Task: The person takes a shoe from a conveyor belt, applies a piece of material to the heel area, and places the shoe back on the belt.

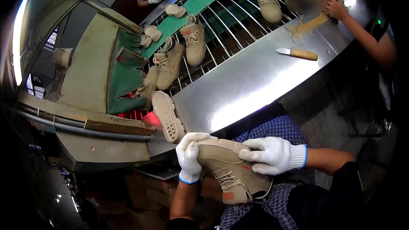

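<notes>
Shoe (219,157) in beige is held between a left hand (188,155) and a right hand (270,155), both in white gloves (297,156), over a checked cloth (277,129) and just off the near edge of a metal bench (238,89). The left hand wraps the toe end; the right hand, fingers slightly spread, clasps the side and sole edge toward the heel. The toe points left and slightly toward the bench, the long axis running crosswise and slanting nearer at the heel. The sole faces the bench; laces (229,180) and opening turn toward the cloth. A loose sole (165,115) lies just beyond the left hand
</notes>
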A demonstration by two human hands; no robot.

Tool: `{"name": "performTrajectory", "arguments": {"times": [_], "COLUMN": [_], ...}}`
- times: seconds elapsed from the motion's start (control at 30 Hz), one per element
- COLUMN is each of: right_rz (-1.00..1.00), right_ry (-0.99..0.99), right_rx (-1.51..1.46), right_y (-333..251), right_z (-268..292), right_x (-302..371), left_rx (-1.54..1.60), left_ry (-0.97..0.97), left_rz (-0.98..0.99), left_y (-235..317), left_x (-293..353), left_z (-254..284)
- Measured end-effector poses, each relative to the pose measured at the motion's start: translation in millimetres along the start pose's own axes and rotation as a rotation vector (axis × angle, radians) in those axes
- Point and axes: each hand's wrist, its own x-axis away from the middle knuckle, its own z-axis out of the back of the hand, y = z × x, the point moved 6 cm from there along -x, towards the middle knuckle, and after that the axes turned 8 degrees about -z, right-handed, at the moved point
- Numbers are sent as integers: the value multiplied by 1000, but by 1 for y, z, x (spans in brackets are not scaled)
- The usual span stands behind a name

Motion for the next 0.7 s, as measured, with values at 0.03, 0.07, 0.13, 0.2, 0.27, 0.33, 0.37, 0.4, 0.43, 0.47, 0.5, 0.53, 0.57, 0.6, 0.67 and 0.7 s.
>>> {"name": "performTrajectory", "arguments": {"times": [0.03, 0.07, 0.13, 0.2, 0.27, 0.33, 0.37, 0.4, 0.43, 0.47, 0.5, 0.53, 0.57, 0.6, 0.67, 0.7], "right_rz": [3, 6, -12, -108, -156, -221, -257, -179, -257, -234, -212, -193, -194, -307, -457, -510], "right_ry": [-7, -16, -18, -113, -116, -246, -318, -247, -338, -321, -317, -237, -172, -85, 166, 313], "right_rx": [-11, -11, 4, 37, 54, 142, 192, 157, 231, 233, 248, 94, -49, -188, -586, -713], "right_y": [2, 6, 2, -7, -29, -39, -40, -40, -36, -37, -36, -30, -17, 8, 57, 76], "right_z": [0, 1, 3, 9, 23, 36, 39, 41, 38, 41, 44, 50, 55, 66, 82, 83], "right_x": [-5, -11, -30, -50, -72, -98, -108, -116, -124, -126, -127, -124, -111, -86, -36, -13], "left_rx": [2, 11, -30, 0, -26, -72, -87, 13, 111, 168, 152, 135, 139, 166, -88, -199], "left_ry": [-16, -31, -71, -96, -63, 6, 150, 251, 354, 400, 427, 456, 494, 326, 25, -98], "left_rz": [-4, -16, -52, -78, -105, -101, -109, -132, -155, -145, -126, -106, -74, -105, -115, -158], "left_y": [7, 15, 20, 20, 27, 27, 32, 35, 36, 18, 16, 17, 13, 1, -21, -28], "left_x": [-3, -8, -16, -20, -25, -25, -25, -27, -26, -21, -17, -16, -10, -2, 26, 44], "left_z": [-4, -11, -16, -21, -24, -29, -32, -42, -46, -40, -45, -50, -57, -63, -68, -72]}}
